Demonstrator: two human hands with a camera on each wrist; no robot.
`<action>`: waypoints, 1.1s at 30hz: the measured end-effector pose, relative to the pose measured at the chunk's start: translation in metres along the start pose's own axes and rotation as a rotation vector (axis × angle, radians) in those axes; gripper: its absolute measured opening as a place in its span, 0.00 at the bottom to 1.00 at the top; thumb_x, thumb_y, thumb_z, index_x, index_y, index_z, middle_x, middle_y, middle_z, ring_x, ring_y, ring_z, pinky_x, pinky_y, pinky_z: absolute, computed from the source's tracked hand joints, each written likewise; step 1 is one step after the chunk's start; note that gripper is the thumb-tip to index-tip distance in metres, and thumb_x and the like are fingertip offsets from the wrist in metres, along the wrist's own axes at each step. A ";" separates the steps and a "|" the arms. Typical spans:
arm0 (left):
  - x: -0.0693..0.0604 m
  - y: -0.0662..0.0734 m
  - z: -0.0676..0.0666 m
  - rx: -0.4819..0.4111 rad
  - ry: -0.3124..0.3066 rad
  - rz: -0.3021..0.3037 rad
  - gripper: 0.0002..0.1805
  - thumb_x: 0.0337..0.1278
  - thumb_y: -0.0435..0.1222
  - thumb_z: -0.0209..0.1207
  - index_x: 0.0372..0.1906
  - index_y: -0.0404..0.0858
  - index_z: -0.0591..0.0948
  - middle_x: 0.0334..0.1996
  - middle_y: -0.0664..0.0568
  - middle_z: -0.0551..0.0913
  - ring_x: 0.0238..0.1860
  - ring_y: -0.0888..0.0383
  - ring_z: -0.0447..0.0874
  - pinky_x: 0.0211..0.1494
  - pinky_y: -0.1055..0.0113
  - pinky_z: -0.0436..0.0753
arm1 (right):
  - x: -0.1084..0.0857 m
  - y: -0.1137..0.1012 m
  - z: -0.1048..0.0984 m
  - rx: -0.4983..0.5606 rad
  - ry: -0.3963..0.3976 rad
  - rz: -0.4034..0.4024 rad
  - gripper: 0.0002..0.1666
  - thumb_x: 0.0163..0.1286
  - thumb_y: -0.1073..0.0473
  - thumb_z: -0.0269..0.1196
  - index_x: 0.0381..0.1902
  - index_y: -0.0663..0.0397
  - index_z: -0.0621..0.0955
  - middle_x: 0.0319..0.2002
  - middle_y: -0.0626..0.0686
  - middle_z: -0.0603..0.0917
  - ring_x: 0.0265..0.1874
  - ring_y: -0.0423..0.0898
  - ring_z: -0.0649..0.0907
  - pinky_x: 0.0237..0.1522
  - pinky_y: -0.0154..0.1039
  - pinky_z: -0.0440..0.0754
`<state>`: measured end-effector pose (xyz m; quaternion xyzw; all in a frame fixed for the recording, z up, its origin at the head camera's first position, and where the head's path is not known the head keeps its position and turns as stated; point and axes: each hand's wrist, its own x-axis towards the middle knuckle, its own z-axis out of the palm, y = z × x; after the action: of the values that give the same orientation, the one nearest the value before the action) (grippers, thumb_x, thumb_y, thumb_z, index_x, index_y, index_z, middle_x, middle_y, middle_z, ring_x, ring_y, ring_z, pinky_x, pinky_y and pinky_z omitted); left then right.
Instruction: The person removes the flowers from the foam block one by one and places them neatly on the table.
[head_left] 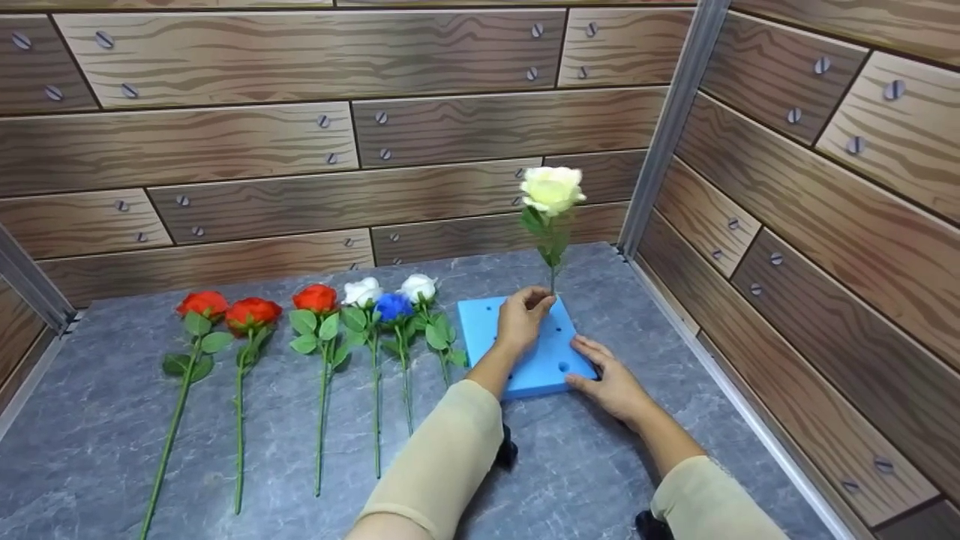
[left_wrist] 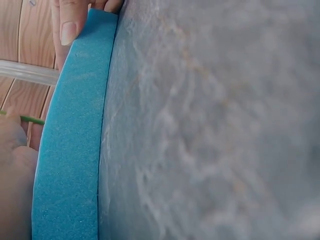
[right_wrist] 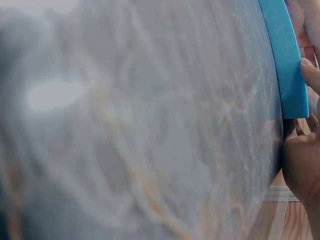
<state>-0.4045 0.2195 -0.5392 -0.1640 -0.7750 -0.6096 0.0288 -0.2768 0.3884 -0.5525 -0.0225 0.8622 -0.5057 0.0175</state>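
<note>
A pale yellow rose [head_left: 552,190] stands upright over the far part of a blue foam block [head_left: 480,322] with small holes in its top. My left hand [head_left: 521,321] pinches the green stem low down, just above the block; in the left wrist view a bit of stem [left_wrist: 32,120] shows beside that hand. Whether the stem's lower end sits in a hole is hidden by the fingers. At the block's near right corner, my right hand [head_left: 615,382] grips the edge, its thumb toward the front and its fingers along the right side.
Left of the block lie a white rose [head_left: 418,288], a blue rose [head_left: 394,307], another white rose [head_left: 363,292] and several red roses [head_left: 315,298], stems toward me. Wood-patterned walls [head_left: 450,127] rise behind and to the right of the grey marbled table [head_left: 570,465].
</note>
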 end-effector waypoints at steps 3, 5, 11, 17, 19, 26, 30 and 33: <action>0.000 -0.001 -0.001 -0.018 0.022 -0.004 0.13 0.80 0.43 0.62 0.56 0.42 0.88 0.48 0.48 0.92 0.46 0.60 0.91 0.47 0.73 0.89 | 0.001 0.000 0.001 -0.012 0.009 0.004 0.44 0.76 0.60 0.71 0.83 0.62 0.66 0.87 0.61 0.58 0.89 0.61 0.52 0.91 0.54 0.49; 0.000 -0.001 0.000 -0.065 0.039 -0.003 0.12 0.80 0.42 0.62 0.56 0.41 0.87 0.48 0.46 0.92 0.47 0.58 0.92 0.48 0.73 0.91 | 0.001 0.001 0.002 -0.023 0.015 0.002 0.44 0.75 0.60 0.72 0.83 0.62 0.66 0.87 0.61 0.59 0.89 0.61 0.52 0.91 0.54 0.49; -0.003 0.001 -0.001 -0.140 0.091 0.028 0.14 0.81 0.40 0.61 0.58 0.36 0.85 0.49 0.44 0.90 0.51 0.55 0.91 0.53 0.68 0.93 | 0.000 0.001 0.002 -0.044 0.022 -0.007 0.44 0.75 0.58 0.72 0.83 0.60 0.67 0.87 0.61 0.60 0.89 0.62 0.53 0.90 0.56 0.49; -0.005 0.001 0.001 0.014 0.182 0.162 0.13 0.82 0.41 0.59 0.56 0.37 0.85 0.48 0.47 0.90 0.48 0.54 0.89 0.52 0.64 0.89 | -0.002 -0.001 0.001 -0.055 0.020 0.000 0.45 0.74 0.55 0.72 0.83 0.59 0.68 0.87 0.61 0.60 0.89 0.63 0.53 0.90 0.59 0.50; -0.005 0.002 0.001 0.038 0.205 0.208 0.12 0.82 0.40 0.59 0.55 0.38 0.85 0.49 0.46 0.89 0.50 0.53 0.90 0.54 0.63 0.90 | -0.002 -0.001 0.000 -0.053 0.019 -0.005 0.45 0.75 0.56 0.72 0.83 0.59 0.68 0.87 0.62 0.60 0.89 0.64 0.53 0.90 0.59 0.50; -0.006 0.004 0.000 0.044 0.173 0.201 0.10 0.83 0.42 0.58 0.56 0.43 0.84 0.52 0.48 0.88 0.55 0.53 0.89 0.56 0.65 0.91 | 0.000 -0.002 0.000 -0.035 0.009 -0.018 0.44 0.75 0.59 0.71 0.83 0.63 0.67 0.87 0.64 0.59 0.88 0.64 0.52 0.90 0.58 0.51; -0.008 0.008 -0.004 0.033 0.138 0.138 0.11 0.83 0.44 0.58 0.57 0.46 0.85 0.50 0.51 0.89 0.53 0.56 0.89 0.53 0.67 0.90 | -0.001 -0.002 0.000 -0.034 0.007 -0.001 0.45 0.75 0.56 0.72 0.83 0.60 0.66 0.87 0.62 0.59 0.89 0.63 0.52 0.90 0.58 0.51; -0.013 0.014 -0.007 0.017 0.113 0.109 0.11 0.83 0.44 0.59 0.56 0.45 0.85 0.49 0.52 0.90 0.53 0.57 0.88 0.52 0.66 0.89 | -0.003 -0.002 0.000 -0.034 0.014 0.001 0.45 0.75 0.56 0.72 0.83 0.60 0.67 0.87 0.62 0.59 0.89 0.63 0.52 0.90 0.59 0.51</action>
<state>-0.3891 0.2124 -0.5272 -0.1708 -0.7672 -0.6088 0.1072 -0.2737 0.3880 -0.5505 -0.0187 0.8709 -0.4909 0.0112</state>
